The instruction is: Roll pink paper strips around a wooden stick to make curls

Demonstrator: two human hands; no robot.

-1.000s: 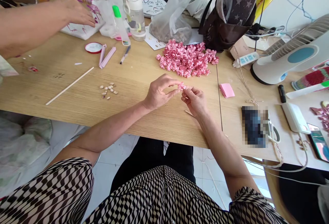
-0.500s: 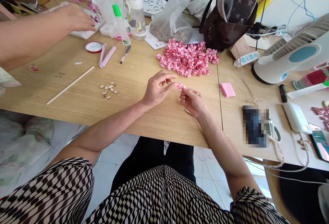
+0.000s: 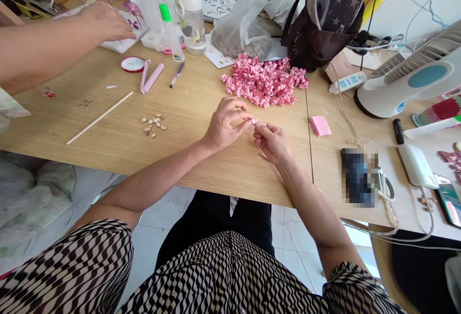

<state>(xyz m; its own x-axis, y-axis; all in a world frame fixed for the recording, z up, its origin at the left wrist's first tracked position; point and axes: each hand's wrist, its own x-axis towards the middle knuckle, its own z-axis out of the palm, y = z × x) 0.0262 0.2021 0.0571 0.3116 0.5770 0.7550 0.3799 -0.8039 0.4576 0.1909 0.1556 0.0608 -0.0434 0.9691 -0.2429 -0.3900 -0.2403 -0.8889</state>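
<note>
Between my two hands, over the wooden table (image 3: pixel 201 170), is a small pink curled piece (image 3: pixel 253 121). My left hand (image 3: pixel 230 122) has its thumb and fingertips closed on the piece's left side. From the right, my right hand (image 3: pixel 271 141) pinches the same piece between thumb and bent index finger. Most of it is covered by the fingertips. Just behind the hands lies a large pile of pink curled pieces (image 3: pixel 264 81). A stack of pink paper squares (image 3: pixel 320 126) rests to the right of my right hand.
Another person's arm (image 3: pixel 54 45) reaches in at the left, near purple flowers. Pale shells or beans (image 3: pixel 153 123) and a thin stick (image 3: pixel 100 118) lie left. A bottle (image 3: pixel 189 16), plastic bag (image 3: pixel 245 30) and dark bag stand behind; a white fan (image 3: pixel 399 83) stands right.
My left hand's thumb and fingertips have closed in on the pink piece, which now shows less. The other person's hand has shifted slightly.
</note>
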